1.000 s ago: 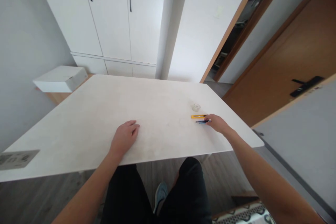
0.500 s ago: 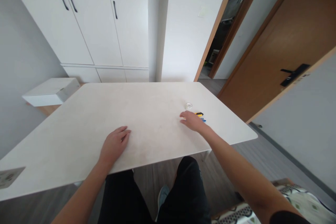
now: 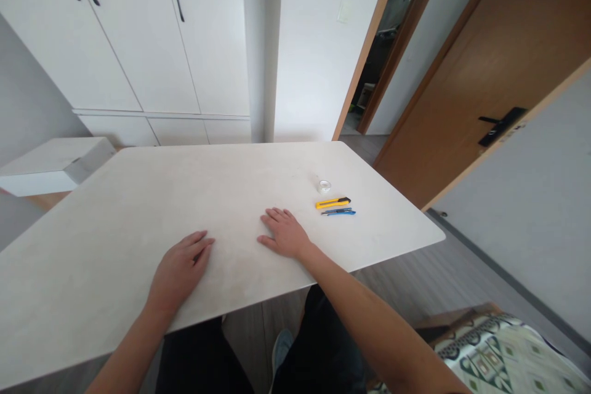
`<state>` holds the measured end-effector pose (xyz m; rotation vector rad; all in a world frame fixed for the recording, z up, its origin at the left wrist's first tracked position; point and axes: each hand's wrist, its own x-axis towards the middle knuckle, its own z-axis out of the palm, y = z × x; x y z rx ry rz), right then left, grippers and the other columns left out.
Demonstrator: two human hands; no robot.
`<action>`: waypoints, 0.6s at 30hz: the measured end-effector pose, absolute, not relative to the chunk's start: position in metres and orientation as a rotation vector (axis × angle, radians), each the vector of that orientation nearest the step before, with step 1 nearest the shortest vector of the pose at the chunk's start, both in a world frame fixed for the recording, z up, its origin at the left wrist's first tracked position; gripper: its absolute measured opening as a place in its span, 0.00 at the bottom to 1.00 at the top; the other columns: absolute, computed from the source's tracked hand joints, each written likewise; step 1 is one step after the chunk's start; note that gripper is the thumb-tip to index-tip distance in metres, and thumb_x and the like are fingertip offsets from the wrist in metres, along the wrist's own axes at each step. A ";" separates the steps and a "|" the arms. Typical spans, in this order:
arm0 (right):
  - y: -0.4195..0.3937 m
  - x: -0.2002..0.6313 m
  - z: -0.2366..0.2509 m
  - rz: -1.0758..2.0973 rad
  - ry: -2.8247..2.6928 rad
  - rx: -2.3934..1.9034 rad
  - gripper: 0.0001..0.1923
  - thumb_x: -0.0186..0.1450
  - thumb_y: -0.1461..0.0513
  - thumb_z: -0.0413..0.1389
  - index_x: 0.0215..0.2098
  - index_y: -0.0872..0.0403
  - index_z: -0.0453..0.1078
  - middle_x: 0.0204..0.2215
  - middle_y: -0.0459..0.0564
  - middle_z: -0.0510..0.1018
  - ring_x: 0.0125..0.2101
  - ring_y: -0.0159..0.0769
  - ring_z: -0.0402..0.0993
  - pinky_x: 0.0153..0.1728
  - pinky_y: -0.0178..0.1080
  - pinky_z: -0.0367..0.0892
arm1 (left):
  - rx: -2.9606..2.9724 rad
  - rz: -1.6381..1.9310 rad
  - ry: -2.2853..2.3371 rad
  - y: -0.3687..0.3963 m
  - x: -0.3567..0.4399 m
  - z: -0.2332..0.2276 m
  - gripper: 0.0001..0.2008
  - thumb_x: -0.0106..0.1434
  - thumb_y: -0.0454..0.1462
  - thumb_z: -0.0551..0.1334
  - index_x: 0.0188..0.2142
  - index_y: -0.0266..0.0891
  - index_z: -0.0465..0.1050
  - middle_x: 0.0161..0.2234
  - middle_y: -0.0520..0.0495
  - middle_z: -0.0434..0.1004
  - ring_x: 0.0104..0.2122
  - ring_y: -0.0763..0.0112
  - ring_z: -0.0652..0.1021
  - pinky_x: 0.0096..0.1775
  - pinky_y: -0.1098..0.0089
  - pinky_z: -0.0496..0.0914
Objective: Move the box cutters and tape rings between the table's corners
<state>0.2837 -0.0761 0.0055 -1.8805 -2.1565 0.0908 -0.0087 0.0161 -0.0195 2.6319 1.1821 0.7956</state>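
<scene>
Two hands lie flat on the desk (image 3: 138,197), palms down and fingers spread, and neither holds anything. Your left hand (image 3: 179,268) rests near the edge closest to you, its fingers pointing up and to the right. Your right hand (image 3: 285,233) lies just to the right of it, a little farther from you, with its fingers pointing up and to the left; the two hands are apart and do not touch.

To the right of your right hand, and slightly beyond it, three small things lie close together on the desk. Nearest to that hand is a blue pen (image 3: 339,212), lying roughly crosswise. Just past it lies a yellow utility knife (image 3: 332,202), nearly parallel to the pen and close beside it; you cannot tell from here whether the two touch. A little farther still sits a small roll of clear tape (image 3: 324,185), lying flat. None of the three is touched by your fingers.

Far off to the left of your left hand, beyond the desk's edge, a white box (image 3: 50,165) sits on a low surface. Ahead of both hands stand white cabinet doors (image 3: 138,31) with dark handles, and to the right a brown door (image 3: 484,74) stands beside an open doorway.
</scene>
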 end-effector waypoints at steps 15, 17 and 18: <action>-0.075 0.283 0.004 0.099 -2.143 -1.873 0.34 0.70 0.43 0.49 0.66 0.54 0.62 0.67 0.59 0.62 0.67 0.48 0.54 0.66 0.52 0.47 | 2.628 0.782 1.181 0.017 -0.011 -0.024 0.23 0.69 0.50 0.51 0.45 0.42 0.81 0.54 0.43 0.78 0.53 0.57 0.77 0.59 0.57 0.69; -0.075 0.283 0.004 0.099 -2.144 -1.876 0.34 0.70 0.43 0.49 0.66 0.55 0.63 0.67 0.59 0.63 0.67 0.49 0.54 0.66 0.52 0.48 | 2.628 0.784 1.176 0.018 -0.011 -0.024 0.23 0.69 0.50 0.52 0.45 0.42 0.81 0.54 0.43 0.78 0.53 0.58 0.77 0.60 0.58 0.68; -0.075 0.282 0.005 0.099 -2.145 -1.877 0.34 0.70 0.43 0.49 0.66 0.55 0.63 0.67 0.59 0.63 0.67 0.49 0.54 0.66 0.52 0.48 | 2.628 0.785 1.175 0.018 -0.011 -0.024 0.23 0.69 0.50 0.52 0.45 0.42 0.81 0.54 0.43 0.78 0.53 0.58 0.78 0.60 0.58 0.68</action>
